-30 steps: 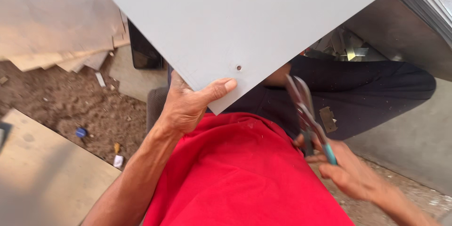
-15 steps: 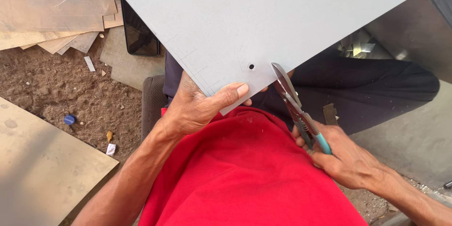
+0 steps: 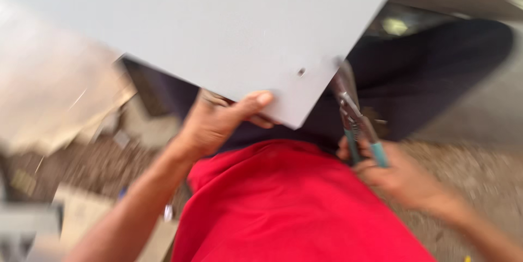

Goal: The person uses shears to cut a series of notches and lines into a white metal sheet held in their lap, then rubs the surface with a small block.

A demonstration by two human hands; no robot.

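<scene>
Since half a second ago the view has swung and blurred, the grey sheet's corner now sits lower and nearer the middle, and the snips have come up against its right edge. The left hand point(image 3: 215, 123) pinches the near corner of the grey metal sheet point(image 3: 229, 27), thumb on the top face and fingers curled underneath, closed firmly on it. The right hand point(image 3: 395, 175) is wrapped around the teal handles of the tin snips point(image 3: 354, 117), gripping them; the blades point up and away, meeting the sheet's right edge just beside a small hole point(image 3: 301, 71) near the corner. Whether the blades are biting into the metal is too blurred to tell. The sheet fills the upper part of the view, tilted over the person's lap. Below the hands lies the red shirt point(image 3: 289, 207), and beyond it a dark trouser leg point(image 3: 430, 60). To the left, blurred pale boards point(image 3: 49, 98) lie on dirt ground point(image 3: 81, 169)
</scene>
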